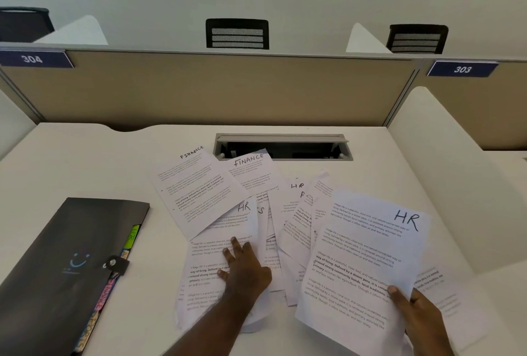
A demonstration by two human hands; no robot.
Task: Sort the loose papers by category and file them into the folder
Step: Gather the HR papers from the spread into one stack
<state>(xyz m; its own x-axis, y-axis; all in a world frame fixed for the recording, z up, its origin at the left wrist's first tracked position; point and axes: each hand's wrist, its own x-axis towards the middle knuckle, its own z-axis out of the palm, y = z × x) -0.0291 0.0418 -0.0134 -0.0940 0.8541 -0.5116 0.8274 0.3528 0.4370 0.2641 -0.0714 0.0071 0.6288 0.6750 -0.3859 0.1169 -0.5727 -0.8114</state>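
Loose printed papers (251, 184) lie fanned over the middle of the white desk, hand-marked FINANCE or HR at the top. My right hand (416, 313) pinches the lower right edge of one HR sheet (362, 258) and holds it lifted over the pile. My left hand (245, 267) lies with fingers spread flat on another HR sheet (216, 253) in the pile. A closed black folder (65, 264) with a snap strap and coloured category tabs along its right edge sits at the left of the desk.
A cable hatch (282, 147) stands open at the back of the desk, partly under a FINANCE sheet. A beige partition (199, 90) closes the far side, white dividers flank the desk, and chair backs show beyond.
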